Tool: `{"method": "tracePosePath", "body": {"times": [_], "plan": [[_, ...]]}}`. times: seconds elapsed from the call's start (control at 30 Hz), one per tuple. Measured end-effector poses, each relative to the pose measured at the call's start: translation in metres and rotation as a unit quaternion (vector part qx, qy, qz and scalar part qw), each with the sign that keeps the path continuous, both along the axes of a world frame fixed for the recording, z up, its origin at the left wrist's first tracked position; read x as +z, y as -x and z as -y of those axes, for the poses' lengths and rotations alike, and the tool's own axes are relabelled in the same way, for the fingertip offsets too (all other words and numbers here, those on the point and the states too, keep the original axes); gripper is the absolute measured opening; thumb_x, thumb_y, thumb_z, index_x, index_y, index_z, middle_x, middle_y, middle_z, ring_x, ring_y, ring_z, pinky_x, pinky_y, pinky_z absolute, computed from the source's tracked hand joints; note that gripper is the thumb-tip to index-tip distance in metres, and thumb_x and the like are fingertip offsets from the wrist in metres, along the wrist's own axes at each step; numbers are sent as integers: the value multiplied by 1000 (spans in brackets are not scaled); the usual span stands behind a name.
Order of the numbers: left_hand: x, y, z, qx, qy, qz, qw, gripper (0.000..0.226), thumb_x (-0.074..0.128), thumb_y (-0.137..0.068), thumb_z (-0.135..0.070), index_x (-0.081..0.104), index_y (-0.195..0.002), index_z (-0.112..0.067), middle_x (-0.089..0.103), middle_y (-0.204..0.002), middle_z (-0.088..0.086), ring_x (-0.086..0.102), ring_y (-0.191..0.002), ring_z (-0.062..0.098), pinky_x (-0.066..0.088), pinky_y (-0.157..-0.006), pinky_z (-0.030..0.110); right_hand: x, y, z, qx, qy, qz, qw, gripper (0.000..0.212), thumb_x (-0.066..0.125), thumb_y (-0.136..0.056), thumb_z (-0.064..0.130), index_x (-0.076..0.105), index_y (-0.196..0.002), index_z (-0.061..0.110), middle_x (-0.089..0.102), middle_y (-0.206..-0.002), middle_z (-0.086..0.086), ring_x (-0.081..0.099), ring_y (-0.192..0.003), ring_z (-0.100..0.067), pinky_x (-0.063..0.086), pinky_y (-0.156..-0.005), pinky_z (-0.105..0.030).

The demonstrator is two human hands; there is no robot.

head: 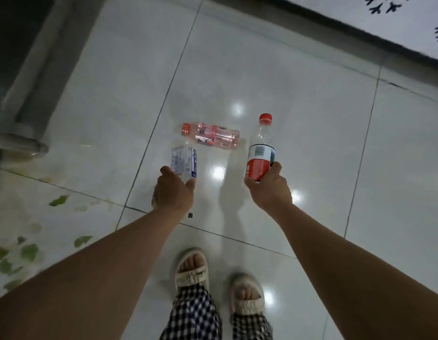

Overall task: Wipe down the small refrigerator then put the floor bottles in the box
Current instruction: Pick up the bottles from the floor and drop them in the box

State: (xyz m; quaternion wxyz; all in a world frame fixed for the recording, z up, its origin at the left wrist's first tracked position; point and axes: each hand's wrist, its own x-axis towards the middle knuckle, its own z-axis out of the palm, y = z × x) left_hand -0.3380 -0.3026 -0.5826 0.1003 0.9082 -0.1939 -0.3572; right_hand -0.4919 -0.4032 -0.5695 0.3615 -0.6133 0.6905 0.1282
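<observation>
- The floor (298,99) is glossy tile with bright glare spots; a dropped bottle would likely roll or skid away, and the box is not in view, so the carry has to be secure.
- The pink bottle (210,135) lies on its side on the floor at about 12 o'clock from the hands, untouched; with both hands busy, reaching for it risks loosening a hold.
- The right hand (269,190) grips the red-label bottle (260,153) by its lower end, fingers curled round it, cap pointing to 12 o'clock. That low hold could let it tip.
- The left hand (173,192) curls round the base of the clear bottle (184,161), thumb at 11 o'clock; whether the grip is firm, I cannot tell.
</observation>
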Motion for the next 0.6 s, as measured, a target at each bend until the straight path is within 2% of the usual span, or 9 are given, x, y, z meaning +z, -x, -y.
{"method": "tracePosePath", "body": {"times": [0.2,0.3,0.5,0.6], "plan": [[-114,6,21,85,24,-8,996,58,61,-88,-34,34,-127,0,52,-127,24,55,-111,40,49,-88,44,-108,1,32,-4,10,14,1000,65,60,-88,38,25,-134,9,56,-117,-18,58,-99,-35,51,-86,-44],[-159,10,34,133,47,0,990,58,60,-90,-32,33,-128,2,51,-129,25,54,-114,40,47,-89,41,-155,0,48,7,21,17,1000,67,60,-88,39,24,-136,9,54,-119,-18,58,-102,-36,50,-89,-48],[-210,13,65,188,96,21,977,56,58,-91,-32,32,-130,0,49,-131,24,55,-114,37,46,-90,37,-211,-3,67,12,48,27,998,68,59,-89,40,23,-137,8,50,-123,-19,55,-108,-37,48,-91,-50],[-219,10,74,154,87,16,984,58,56,-91,-36,33,-129,2,48,-132,24,51,-118,37,42,-91,37,-219,-5,71,41,50,32,997,70,55,-90,43,23,-140,6,45,-127,-20,48,-114,-37,43,-95,-46]]}}
